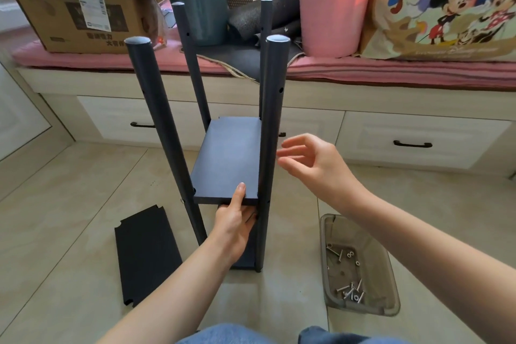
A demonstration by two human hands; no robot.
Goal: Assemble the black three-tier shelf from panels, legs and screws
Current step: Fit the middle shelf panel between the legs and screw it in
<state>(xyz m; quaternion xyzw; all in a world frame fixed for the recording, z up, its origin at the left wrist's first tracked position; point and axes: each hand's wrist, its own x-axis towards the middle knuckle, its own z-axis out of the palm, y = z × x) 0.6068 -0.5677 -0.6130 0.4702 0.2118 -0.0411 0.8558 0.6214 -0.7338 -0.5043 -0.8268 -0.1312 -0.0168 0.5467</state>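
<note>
Shelf frame (pixel 223 131) stands upright on the tiled floor (pixel 69 176) at centre of view, long axis vertical, its four dark round legs rising to open tops; the near left leg (pixel 156 120) leans outward toward the left at the top, while the near right leg (pixel 272 134) stands close to plumb. Leftmost item: a loose black panel (pixel 146 254) lying flat on the floor just beside the frame, notched corners visible, long axis running away from the viewer. Within the frame, a middle panel (pixel 229 159) sits horizontal between the legs, long axis also running away from the viewer; a lower panel (pixel 245 262) is partly visible near the foot of the frame, largely hidden behind the forearm. Left hand (pixel 234 226) grips the near edge of the middle panel, thumb pressed on the top face, fingers underneath. Right hand (pixel 312 159) is free, fingers spread and loosely curled, just beside the near right leg without touching it; somewhat blurred. To the right, on the floor and apart from the frame, a translucent grey tray (pixel 388 268) holds loose screws (pixel 351 292) bunched at its near end and several washers or nuts (pixel 350 255) scattered toward the middle; the exact type cannot be told. Behind, on a pink-cushioned bench (pixel 391 70): cardboard box (pixel 69 8), grey bucket (pixel 195 0), pink bucket (pixel 332 5), printed cartoon bag (pixel 446 3). Contents of both buckets are not clearly visible.
</note>
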